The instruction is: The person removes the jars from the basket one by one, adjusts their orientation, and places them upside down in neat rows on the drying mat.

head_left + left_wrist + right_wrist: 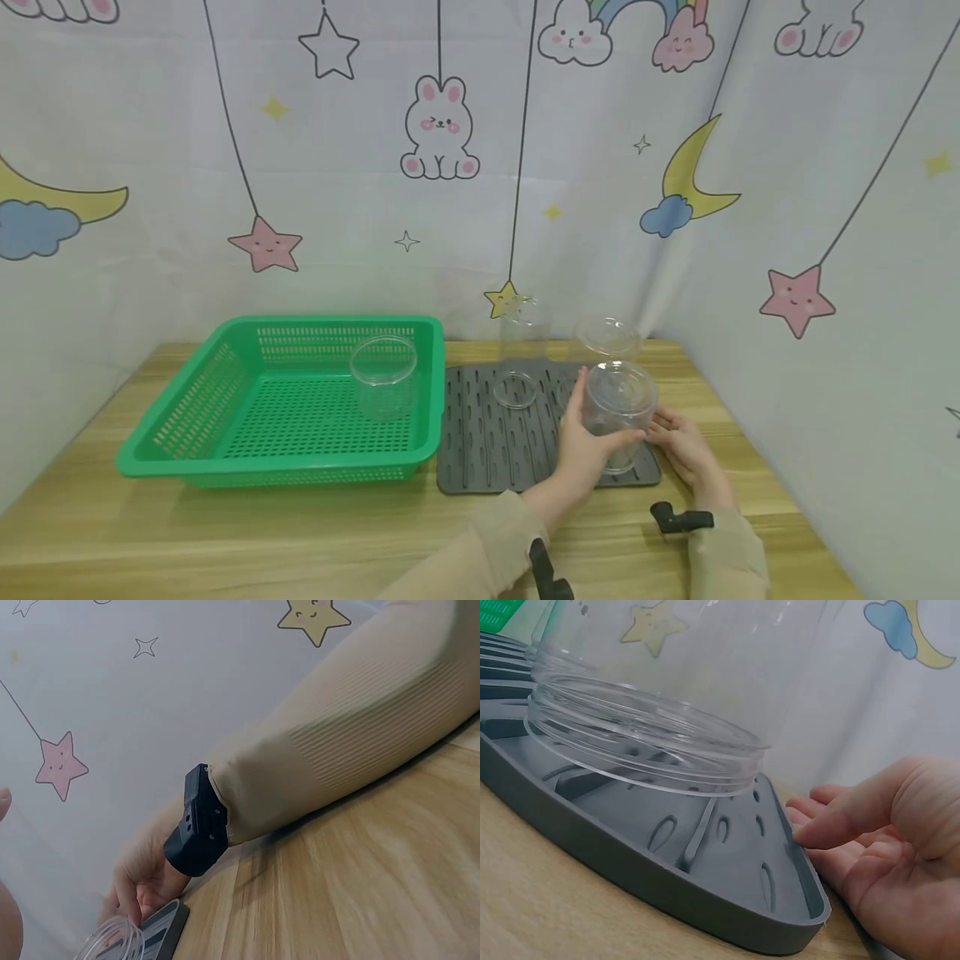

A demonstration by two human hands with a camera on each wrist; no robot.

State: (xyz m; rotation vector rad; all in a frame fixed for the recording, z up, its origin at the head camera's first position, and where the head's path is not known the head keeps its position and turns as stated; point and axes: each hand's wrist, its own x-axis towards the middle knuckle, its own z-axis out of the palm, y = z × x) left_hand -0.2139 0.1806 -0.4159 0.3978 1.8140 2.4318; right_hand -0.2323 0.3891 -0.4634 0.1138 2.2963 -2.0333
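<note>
My left hand (pixel 581 450) holds a clear plastic jar (pixel 621 396) near the right front of a grey drying mat (pixel 480 450), its thumb across the front and fingers on the far side. In the right wrist view, the jar's ridged rim (pixel 645 750) faces down, close over the mat. Beside the mat's right edge is my right hand (pixel 686 446), fingers loosely bent and nothing in them. The right wrist view shows that hand (pixel 870 847) apart from the jar. Two more clear jars, one at the back middle (pixel 517 354) and another at the back right (pixel 607 336), stand on the mat.
Left of the mat sits a green plastic basket (pixel 168 400) with one clear jar (pixel 384 379) inside. Both rest on a wooden table (pixel 300 542). A white patterned curtain (pixel 360 183) hangs behind the table and along its right side.
</note>
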